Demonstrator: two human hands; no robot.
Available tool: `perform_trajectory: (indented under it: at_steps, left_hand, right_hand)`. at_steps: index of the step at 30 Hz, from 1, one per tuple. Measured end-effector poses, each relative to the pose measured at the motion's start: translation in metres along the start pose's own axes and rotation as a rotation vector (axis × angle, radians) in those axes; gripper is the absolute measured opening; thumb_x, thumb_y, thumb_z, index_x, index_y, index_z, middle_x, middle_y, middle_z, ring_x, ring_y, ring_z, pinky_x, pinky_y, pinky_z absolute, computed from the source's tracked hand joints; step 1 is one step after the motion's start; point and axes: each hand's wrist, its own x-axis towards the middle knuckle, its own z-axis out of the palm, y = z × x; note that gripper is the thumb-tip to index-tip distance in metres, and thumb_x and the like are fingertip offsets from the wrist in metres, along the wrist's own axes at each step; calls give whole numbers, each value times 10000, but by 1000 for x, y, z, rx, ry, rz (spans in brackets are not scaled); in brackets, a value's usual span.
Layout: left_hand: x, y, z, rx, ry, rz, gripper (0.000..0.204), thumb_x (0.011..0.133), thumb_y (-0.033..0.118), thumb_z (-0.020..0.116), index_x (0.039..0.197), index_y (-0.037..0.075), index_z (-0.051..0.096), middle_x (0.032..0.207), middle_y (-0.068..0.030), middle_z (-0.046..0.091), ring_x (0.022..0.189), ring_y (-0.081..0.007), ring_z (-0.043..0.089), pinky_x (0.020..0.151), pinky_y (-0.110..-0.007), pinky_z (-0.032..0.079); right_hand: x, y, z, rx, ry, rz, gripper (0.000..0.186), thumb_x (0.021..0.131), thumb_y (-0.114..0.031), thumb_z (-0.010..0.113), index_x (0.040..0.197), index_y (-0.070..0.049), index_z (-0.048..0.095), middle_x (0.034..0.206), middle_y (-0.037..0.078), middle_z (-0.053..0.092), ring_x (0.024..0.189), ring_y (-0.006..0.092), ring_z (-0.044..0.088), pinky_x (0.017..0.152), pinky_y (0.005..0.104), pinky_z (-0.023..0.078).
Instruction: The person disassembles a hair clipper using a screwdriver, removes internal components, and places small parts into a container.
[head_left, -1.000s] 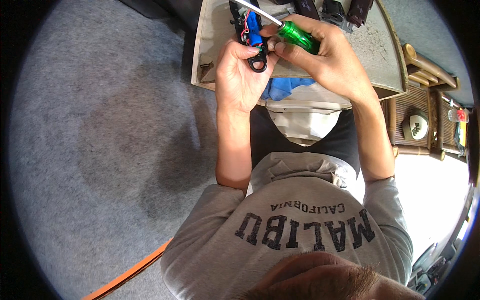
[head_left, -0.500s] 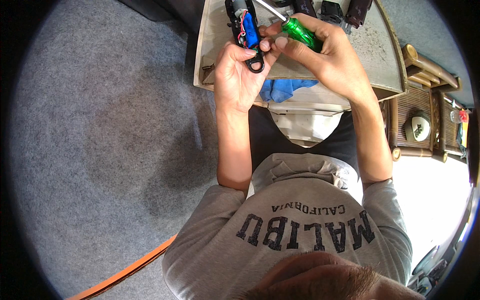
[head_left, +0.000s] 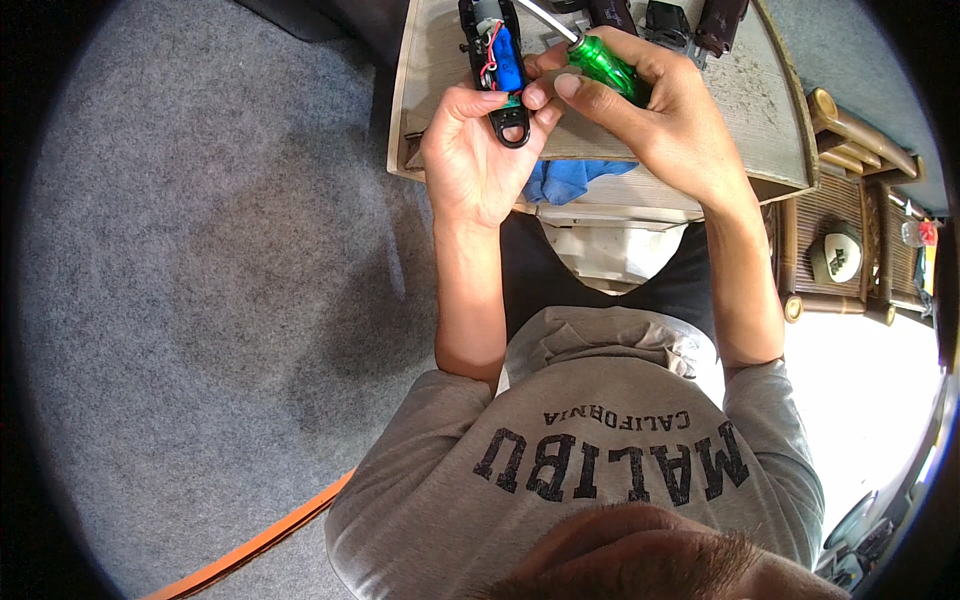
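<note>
Left hand (head_left: 478, 150) grasps opened black plastic device shell (head_left: 497, 62) with blue cylindrical battery and red wires inside, held over near edge of worn wooden table (head_left: 745, 110). Right hand (head_left: 650, 105) clenched round green translucent-handled screwdriver (head_left: 592, 55), metal shaft pointing up-left, just beside shell. Blue cloth (head_left: 570, 180) under table's near edge, below hands. Dark plastic parts (head_left: 665, 18) on table beyond right hand.

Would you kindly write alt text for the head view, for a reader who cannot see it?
Seen from above, a person's left hand holds an opened black device with a blue battery inside, while the right hand grips a green-handled screwdriver against it. They work over a worn wooden table above grey carpet.
</note>
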Motion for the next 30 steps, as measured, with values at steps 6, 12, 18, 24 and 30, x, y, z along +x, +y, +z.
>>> perform_trajectory:
  at_steps: [6,12,18,24,30]
  left_hand:
    - [1,0,2,-35,-12,-5,433,859,99,557,1247,-92,553,1241,-268,621,950,-237,551,935,-398,464]
    - [0,1,-4,13,-32,-6,437,859,70,545,1265,-92,553,1231,-249,625,951,-234,553,930,-402,473]
    - [-4,-6,3,236,6,90,453,844,-9,496,1282,-115,537,1133,-198,626,953,-226,580,903,-412,511]
    - [-6,-6,5,302,10,65,482,832,-44,494,1310,-105,510,1129,-176,629,959,-204,605,894,-391,538]
    - [-7,0,-16,180,-88,49,430,859,-43,488,1282,-74,559,1195,-163,646,1117,-241,619,1063,-417,497]
  right_hand:
    - [0,1,3,12,8,3,255,989,-144,690,1178,25,712,1023,101,789,971,138,739,889,292,567]
    - [0,0,3,31,3,12,245,988,-137,688,1173,21,714,1011,99,790,966,138,743,879,288,570]
    - [0,2,4,28,9,8,246,981,-127,691,1170,27,716,1000,100,785,956,139,743,874,292,572]
    - [0,7,7,42,24,-14,248,968,-137,712,1160,19,721,955,86,774,892,132,732,824,289,571]
    - [-1,3,10,-47,-13,-35,197,944,-126,730,1094,-5,691,830,78,724,774,123,676,719,306,530]
